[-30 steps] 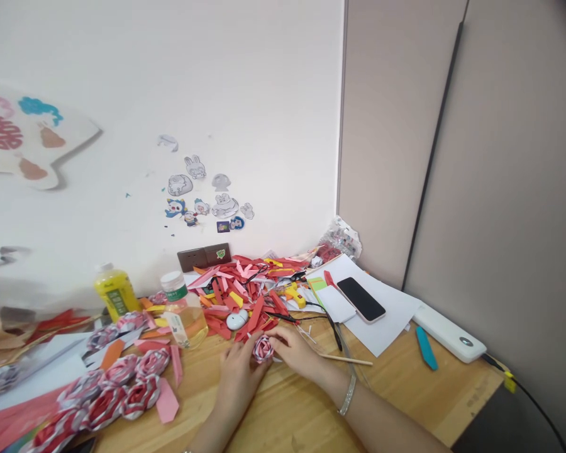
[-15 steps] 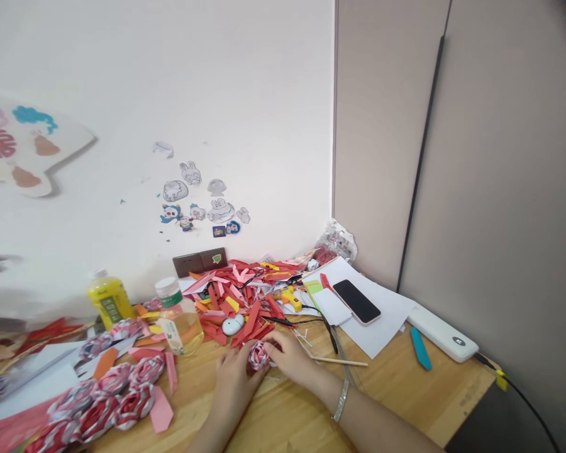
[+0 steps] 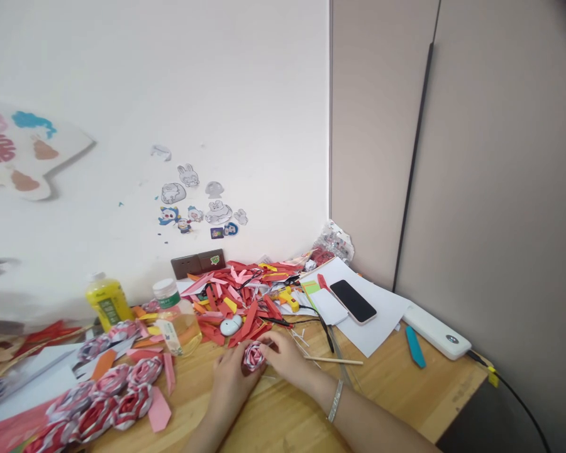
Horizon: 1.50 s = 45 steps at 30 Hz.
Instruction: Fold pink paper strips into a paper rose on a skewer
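A small pink, red and white paper rose (image 3: pixel 253 357) is between my two hands, just above the wooden table (image 3: pixel 283 418). My left hand (image 3: pixel 231 371) curls around its left side and underside. From the right, my right hand (image 3: pixel 283 355) presses its fingers against the rose's edge. Several finished paper roses (image 3: pixel 97 415) lie in a cluster to the left, beside a pink folded paper strip (image 3: pixel 159 410). Beyond my hands spreads a heap of red, pink and yellow folded strips (image 3: pixel 252 321), with a white earbud case (image 3: pixel 231 324) at its near edge.
A yellow drink bottle (image 3: pixel 107 301) and a clear bottle (image 3: pixel 182 324) stand at left. Behind the heap is a yellow glue gun (image 3: pixel 290 299). To the right are a phone (image 3: pixel 353 301) on white paper, a wooden stick (image 3: pixel 334 361), a blue strip (image 3: pixel 415 346) and a white power bank (image 3: pixel 436 332).
Both hands, still around the paper rose, have shifted slightly left in the picture. The whole view has moved a little too, and the objects on the table lie as before.
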Available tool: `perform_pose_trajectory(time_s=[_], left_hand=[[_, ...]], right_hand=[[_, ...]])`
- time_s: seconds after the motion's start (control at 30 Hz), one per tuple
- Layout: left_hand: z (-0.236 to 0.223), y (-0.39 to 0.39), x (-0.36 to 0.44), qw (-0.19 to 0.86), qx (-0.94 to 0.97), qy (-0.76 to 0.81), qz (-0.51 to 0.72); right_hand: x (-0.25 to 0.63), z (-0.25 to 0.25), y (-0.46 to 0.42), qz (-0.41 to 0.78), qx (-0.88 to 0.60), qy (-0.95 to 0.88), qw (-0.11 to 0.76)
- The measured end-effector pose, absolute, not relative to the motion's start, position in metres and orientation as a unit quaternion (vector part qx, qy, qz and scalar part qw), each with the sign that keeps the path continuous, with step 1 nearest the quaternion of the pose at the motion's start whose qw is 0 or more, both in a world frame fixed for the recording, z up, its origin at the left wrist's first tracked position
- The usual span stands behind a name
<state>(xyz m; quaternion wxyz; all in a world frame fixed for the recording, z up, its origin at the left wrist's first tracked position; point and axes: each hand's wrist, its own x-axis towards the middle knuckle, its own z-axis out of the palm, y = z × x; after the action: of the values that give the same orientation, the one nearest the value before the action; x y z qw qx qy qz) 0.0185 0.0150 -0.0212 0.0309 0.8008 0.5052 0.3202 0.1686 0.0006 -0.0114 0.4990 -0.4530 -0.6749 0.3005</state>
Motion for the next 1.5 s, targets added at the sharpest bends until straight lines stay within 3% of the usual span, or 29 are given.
perform_pose_trajectory(time_s=[1.5], left_hand=[[-0.009,0.005,0.018,-0.023,0.799,0.516,0.307]], right_hand=[[0.174,-0.004,-0.005,0.170,-0.446,-0.744,0.468]])
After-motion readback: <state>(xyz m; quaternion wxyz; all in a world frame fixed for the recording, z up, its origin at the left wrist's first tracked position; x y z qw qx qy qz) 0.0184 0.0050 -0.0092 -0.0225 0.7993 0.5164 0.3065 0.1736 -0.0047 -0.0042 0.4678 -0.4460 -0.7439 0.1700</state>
